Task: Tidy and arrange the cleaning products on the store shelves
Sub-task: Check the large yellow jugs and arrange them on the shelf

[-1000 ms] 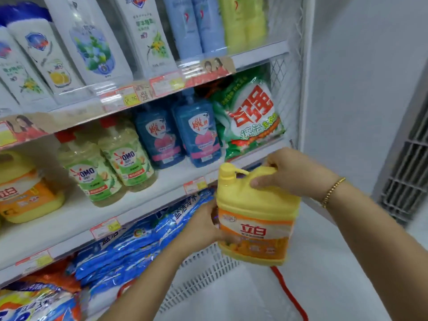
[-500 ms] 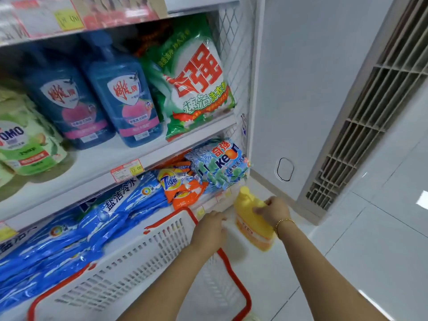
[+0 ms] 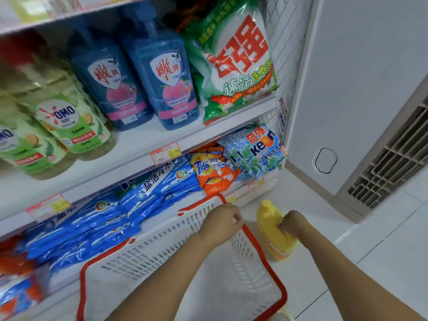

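Note:
A yellow detergent jug (image 3: 271,225) stands on the white floor tiles just right of a white basket with a red rim (image 3: 252,242). My right hand (image 3: 293,222) grips the jug at its handle, near the top. My left hand (image 3: 222,220) holds the basket's far right rim, fingers curled over the red edge. The basket's inside looks bare from here.
Shelves on the left hold green OMO bottles (image 3: 69,121), two blue bottles (image 3: 166,82), a green powder bag (image 3: 234,63), blue pouches (image 3: 129,205), a Tide bag (image 3: 210,172) and a Keon bag (image 3: 257,151). A white wall and a vent grille (image 3: 393,156) stand to the right.
The jug went from chest height down to the floor beside the basket. My left hand left the jug and took the basket rim. The view tilted down.

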Action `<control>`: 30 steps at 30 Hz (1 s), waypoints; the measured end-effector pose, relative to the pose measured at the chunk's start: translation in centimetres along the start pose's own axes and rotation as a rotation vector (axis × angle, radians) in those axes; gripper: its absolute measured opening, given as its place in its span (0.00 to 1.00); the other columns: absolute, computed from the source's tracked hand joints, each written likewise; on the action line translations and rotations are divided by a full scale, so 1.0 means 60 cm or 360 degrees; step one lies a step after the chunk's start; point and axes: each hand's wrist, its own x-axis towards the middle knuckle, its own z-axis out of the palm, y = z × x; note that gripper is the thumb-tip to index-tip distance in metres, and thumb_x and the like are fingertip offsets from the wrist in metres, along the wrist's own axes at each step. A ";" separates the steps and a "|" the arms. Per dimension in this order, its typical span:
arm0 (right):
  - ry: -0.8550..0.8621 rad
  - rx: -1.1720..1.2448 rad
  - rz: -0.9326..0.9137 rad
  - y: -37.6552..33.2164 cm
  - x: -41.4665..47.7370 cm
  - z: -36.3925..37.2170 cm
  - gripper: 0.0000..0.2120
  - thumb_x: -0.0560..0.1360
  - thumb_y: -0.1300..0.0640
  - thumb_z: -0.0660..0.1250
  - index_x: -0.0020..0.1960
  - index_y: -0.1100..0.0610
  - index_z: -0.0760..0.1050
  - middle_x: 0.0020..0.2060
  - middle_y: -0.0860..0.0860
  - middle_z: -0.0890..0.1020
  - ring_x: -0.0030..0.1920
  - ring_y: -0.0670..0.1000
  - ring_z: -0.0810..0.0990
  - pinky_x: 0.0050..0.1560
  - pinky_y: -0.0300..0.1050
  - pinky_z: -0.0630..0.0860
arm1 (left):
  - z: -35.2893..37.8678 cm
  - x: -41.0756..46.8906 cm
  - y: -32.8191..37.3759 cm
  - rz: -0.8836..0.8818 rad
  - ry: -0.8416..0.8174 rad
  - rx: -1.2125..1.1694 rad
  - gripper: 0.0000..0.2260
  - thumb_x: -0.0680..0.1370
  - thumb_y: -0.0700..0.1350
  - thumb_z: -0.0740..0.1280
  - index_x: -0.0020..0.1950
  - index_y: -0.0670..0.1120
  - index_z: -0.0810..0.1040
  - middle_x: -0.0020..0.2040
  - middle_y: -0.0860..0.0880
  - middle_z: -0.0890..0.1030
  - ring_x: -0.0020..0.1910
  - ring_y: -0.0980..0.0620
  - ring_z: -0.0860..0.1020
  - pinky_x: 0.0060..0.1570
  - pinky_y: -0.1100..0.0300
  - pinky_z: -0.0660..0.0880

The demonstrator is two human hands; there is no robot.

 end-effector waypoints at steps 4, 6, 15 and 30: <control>0.0299 -0.0184 -0.0249 -0.062 -0.030 -0.006 0.15 0.76 0.64 0.61 0.62 0.64 0.70 0.60 0.63 0.74 0.62 0.60 0.73 0.55 0.47 0.71 | -0.095 -0.038 -0.022 -0.0064 0.0055 0.0039 0.10 0.79 0.52 0.65 0.39 0.52 0.74 0.40 0.55 0.76 0.40 0.56 0.74 0.40 0.61 0.70; 0.0460 -0.0111 -0.0497 -0.132 -0.063 -0.016 0.12 0.77 0.63 0.62 0.59 0.66 0.73 0.55 0.63 0.77 0.57 0.61 0.75 0.53 0.49 0.72 | -0.147 -0.065 -0.039 -0.0036 0.0154 0.0080 0.16 0.79 0.55 0.64 0.33 0.51 0.69 0.35 0.52 0.75 0.37 0.52 0.74 0.38 0.57 0.70; 0.0633 0.0159 -0.2005 -0.497 -0.339 0.044 0.06 0.77 0.56 0.65 0.44 0.58 0.75 0.37 0.50 0.74 0.40 0.51 0.72 0.39 0.42 0.60 | -0.410 -0.230 -0.167 -0.0040 0.1338 -0.0114 0.17 0.77 0.55 0.65 0.31 0.49 0.71 0.29 0.53 0.73 0.31 0.55 0.72 0.33 0.61 0.66; 0.0802 -0.1079 -0.2311 -0.764 -0.414 0.371 0.15 0.54 0.47 0.81 0.25 0.54 0.78 0.23 0.50 0.76 0.21 0.49 0.75 0.21 0.33 0.63 | -0.616 -0.410 -0.621 -0.0763 0.1923 -0.1005 0.44 0.58 0.49 0.81 0.72 0.44 0.68 0.66 0.46 0.76 0.62 0.48 0.76 0.62 0.57 0.71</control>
